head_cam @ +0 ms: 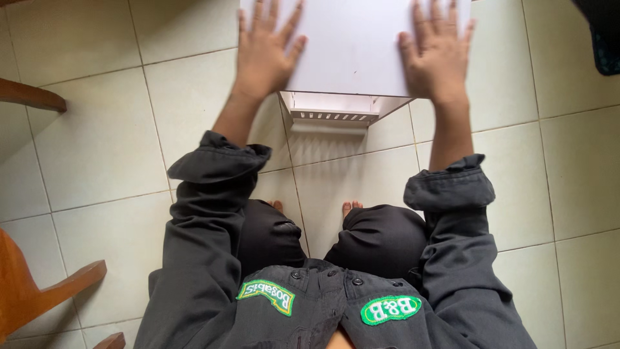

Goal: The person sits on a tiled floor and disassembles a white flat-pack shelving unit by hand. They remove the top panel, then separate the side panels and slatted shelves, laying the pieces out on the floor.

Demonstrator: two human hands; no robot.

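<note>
A white box-shaped appliance (352, 45) stands on the tiled floor in front of me, with a slotted vent (332, 116) along its near lower edge. My left hand (266, 48) lies flat on its top at the left side, fingers spread. My right hand (437, 55) lies flat on the top at the right side, fingers spread too. Neither hand grips anything. Both arms wear dark grey rolled-up sleeves. The far part of the box is cut off by the frame's top edge.
Pale square floor tiles (103, 142) surround the box. Brown wooden furniture parts (29, 97) stick in at the left edge and lower left (39, 291). A dark object (604, 32) sits at the top right corner. My knees and bare toes (352, 207) are below the box.
</note>
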